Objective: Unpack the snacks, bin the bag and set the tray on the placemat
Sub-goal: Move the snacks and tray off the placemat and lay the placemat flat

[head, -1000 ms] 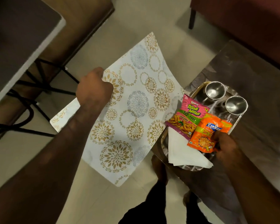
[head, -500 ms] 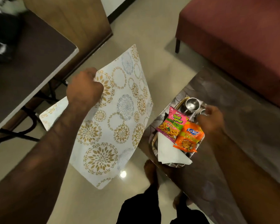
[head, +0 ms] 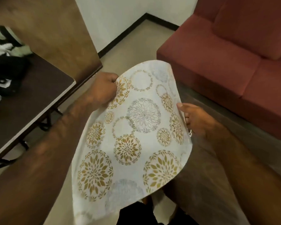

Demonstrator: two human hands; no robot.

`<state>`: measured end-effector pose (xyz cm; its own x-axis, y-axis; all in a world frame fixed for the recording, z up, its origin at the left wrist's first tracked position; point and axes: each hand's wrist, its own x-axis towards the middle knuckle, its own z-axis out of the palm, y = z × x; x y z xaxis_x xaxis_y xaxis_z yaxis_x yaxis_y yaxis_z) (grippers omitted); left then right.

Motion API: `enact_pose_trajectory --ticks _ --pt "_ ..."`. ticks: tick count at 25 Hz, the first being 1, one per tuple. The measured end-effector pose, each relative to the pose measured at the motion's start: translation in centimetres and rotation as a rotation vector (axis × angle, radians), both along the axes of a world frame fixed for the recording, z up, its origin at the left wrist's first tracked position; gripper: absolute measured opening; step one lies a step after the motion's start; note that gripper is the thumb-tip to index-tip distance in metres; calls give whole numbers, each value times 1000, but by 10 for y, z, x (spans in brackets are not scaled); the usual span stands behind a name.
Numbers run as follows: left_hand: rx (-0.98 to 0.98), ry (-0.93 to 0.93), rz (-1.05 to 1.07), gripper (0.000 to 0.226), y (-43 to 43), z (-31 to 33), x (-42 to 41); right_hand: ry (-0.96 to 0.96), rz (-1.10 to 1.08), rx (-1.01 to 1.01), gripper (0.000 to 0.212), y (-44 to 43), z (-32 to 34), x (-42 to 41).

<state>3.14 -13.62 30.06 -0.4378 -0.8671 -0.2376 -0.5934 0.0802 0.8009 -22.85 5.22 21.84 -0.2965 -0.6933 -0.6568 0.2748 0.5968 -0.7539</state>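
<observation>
Spanning the view's centre, the placemat (head: 136,127) is now held by both hands. The left hand (head: 102,90) is clamped on its edge at ten o'clock, and the right hand (head: 195,122), taken off the tray, is pinched on the edge at three o'clock. The tray and snacks are no longer seen. Spreading is judged next. Open counter (head: 193,184) lies toward five o'clock, bordered by the sofa (head: 234,62) at two.
</observation>
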Motion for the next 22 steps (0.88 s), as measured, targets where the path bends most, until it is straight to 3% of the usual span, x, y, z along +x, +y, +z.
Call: enact_pose_trajectory --ticks 5,9,11,13,15,17,19,22 --pt "-14 -389 -258 19 -2 -35 9 168 -152 -56 9 54 1 -25" --pt "353 -400 -450 35 9 -52 11 281 -196 -63 7 91 -12 -34" --pt "548 -504 -501 35 15 -56 14 324 -273 -48 10 120 -19 -39" --pt "635 -578 -507 64 13 -67 22 324 -350 -15 11 154 -27 -51" --pt "706 -432 -380 91 18 -78 28 297 -431 10 10 191 -32 -65" --pt "720 -223 -240 103 32 -91 27 274 -522 35 9 229 -40 -79" --pt "736 -85 -206 92 63 -99 5 241 -628 59 9 272 -49 -91" --pt "754 -114 -248 50 129 -120 -59 212 -768 99 8 341 -71 -111"
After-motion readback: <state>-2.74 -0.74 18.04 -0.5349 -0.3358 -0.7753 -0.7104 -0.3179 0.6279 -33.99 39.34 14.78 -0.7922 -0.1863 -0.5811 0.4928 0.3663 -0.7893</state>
